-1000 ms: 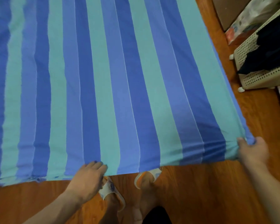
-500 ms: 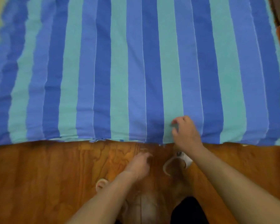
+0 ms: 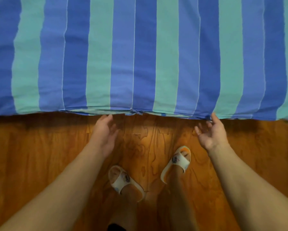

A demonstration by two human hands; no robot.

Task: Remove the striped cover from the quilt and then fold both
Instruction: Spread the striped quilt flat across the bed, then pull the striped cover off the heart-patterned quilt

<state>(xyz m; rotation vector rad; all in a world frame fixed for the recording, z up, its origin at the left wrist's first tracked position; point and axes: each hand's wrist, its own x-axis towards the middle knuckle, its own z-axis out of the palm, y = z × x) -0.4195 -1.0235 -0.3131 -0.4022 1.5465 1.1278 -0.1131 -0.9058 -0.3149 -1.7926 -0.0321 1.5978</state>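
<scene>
Quilt (image 3: 140, 55) in its striped cover lies spread flat on the wood floor (image 3: 31, 155), filling the whole upper part of the view w/ dark blue, mid blue and teal stripes running away from the person. Near edge runs straight across, just ahead of both hands. Along that edge, approx. between the hands, the cover's hem gapes a little and a small tie or knot (image 3: 133, 112) sits at the middle; too small to say more.

Left hand (image 3: 105, 132) reaches toward the edge, fingers straight and relaxed, tips just at the hem, holding nothing. Whether they touch the fabric can't be told. Right hand (image 3: 211, 132) is palm-up-ish, fingers spread wide and loose; its topmost fingertip is at the hem, under a dark blue stripe, nothing pinched.

Both forearms bare, coming in from the bottom corners. Between them, two feet in pale slippers: left slipper (image 3: 123, 180) nearer the bottom, right slipper (image 3: 180, 160) a bit further fwd, both on the floor, apart from the quilt.
</scene>
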